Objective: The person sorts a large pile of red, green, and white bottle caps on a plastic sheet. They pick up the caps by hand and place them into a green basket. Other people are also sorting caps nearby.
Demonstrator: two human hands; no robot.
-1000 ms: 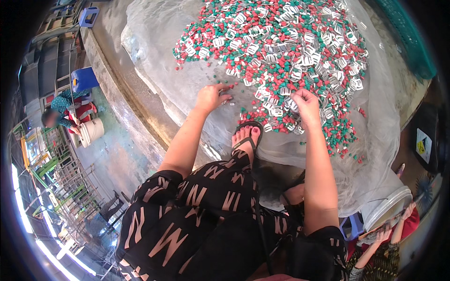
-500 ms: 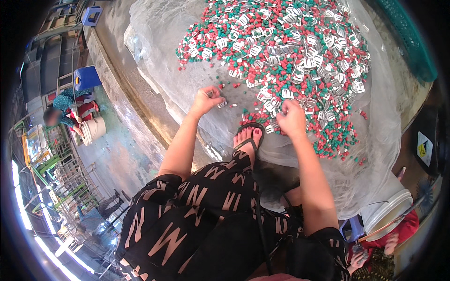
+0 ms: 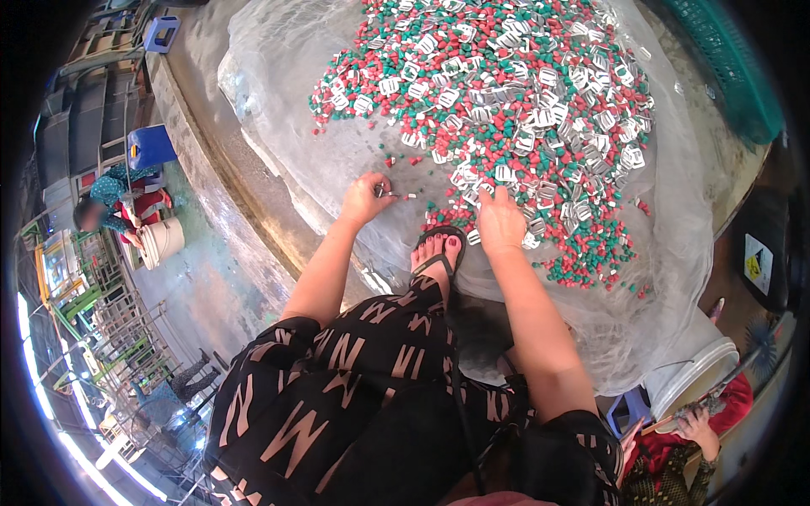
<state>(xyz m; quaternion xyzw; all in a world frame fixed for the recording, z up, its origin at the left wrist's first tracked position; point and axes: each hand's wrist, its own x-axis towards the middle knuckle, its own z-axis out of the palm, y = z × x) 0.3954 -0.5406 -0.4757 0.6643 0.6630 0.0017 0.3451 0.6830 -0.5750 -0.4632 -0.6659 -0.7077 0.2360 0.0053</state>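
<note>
A spread heap of red and green plastic bits point(image 3: 582, 249) and slotted silver metal buckles point(image 3: 504, 173) lies on a pale mesh sheet. My left hand point(image 3: 363, 201) hovers over a barer patch of the sheet, fingers curled round a small metal buckle point(image 3: 382, 192) that shows only in part. At the near edge of the heap, my right hand point(image 3: 504, 223) reaches down with its fingers bent together among the pieces. Whatever those fingertips grip is hidden. Just below and between my hands, my sandalled foot point(image 3: 439, 257) rests by the sheet.
A green plastic basket point(image 3: 734, 76) stands at the far right. Lower right, a white bucket point(image 3: 696, 371) is beside a person in red point(image 3: 734, 413). At the left, another person point(image 3: 114, 198) sits by a white pail point(image 3: 162, 242). A low concrete ledge point(image 3: 219, 169) runs along the sheet's left.
My right hand has shifted left and slightly nearer along the heap's edge. My left hand has turned inward, drawing the metal piece closer to its palm. The view has shifted slightly.
</note>
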